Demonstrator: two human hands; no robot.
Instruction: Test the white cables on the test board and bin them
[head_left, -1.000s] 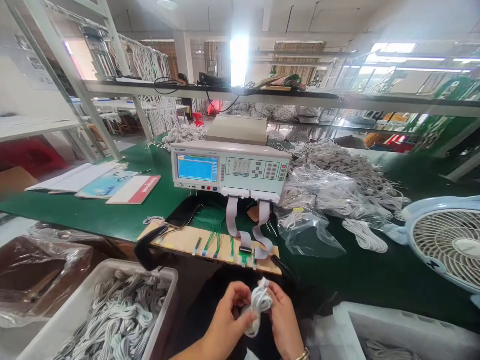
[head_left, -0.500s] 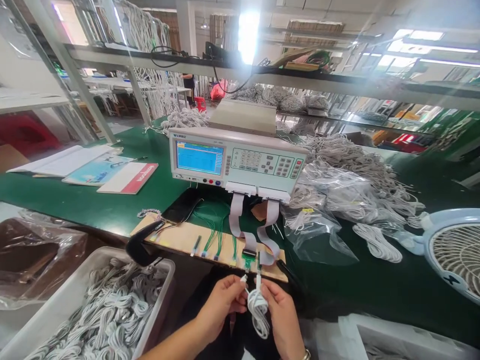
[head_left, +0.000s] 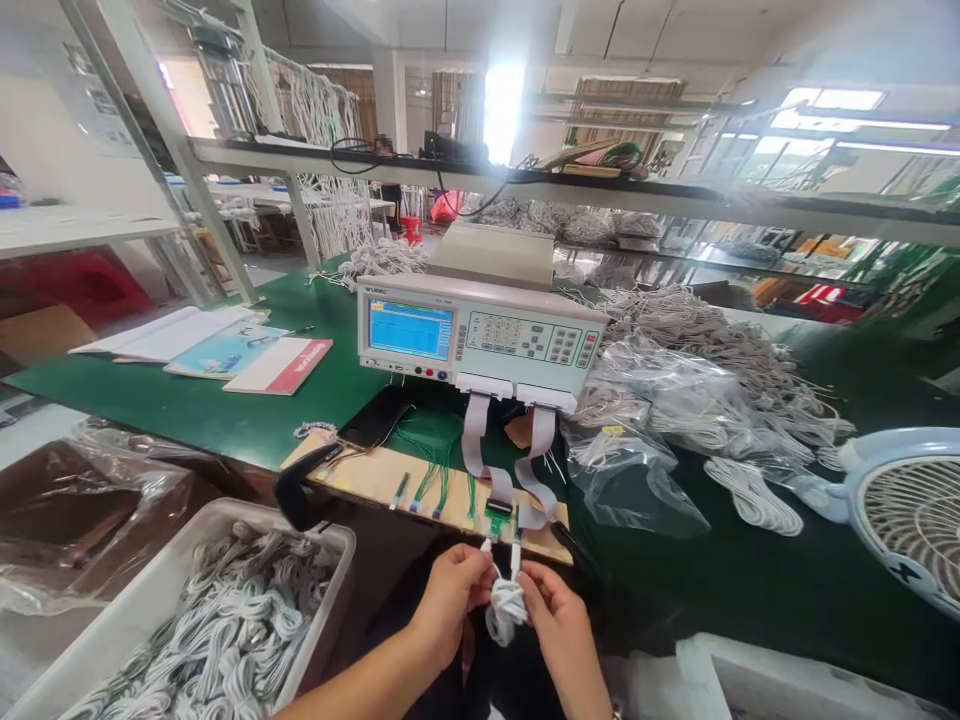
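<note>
A small coiled white cable hangs between my two hands near the table's front edge. My left hand pinches one plug end, and my right hand pinches the other. Both plug tips point up at the green connector block on a wooden test board. Grey ribbon cables link that board to the beige cable tester, whose blue screen is lit.
A white bin of coiled white cables sits at lower left, with a brown plastic-lined box beside it. Bagged and loose cable heaps lie right of the tester. A pale blue fan stands far right. Papers lie at left.
Both hands turned the coil so that its two plug ends stick upward, then lifted it closer to the green connector block on the wooden board.
</note>
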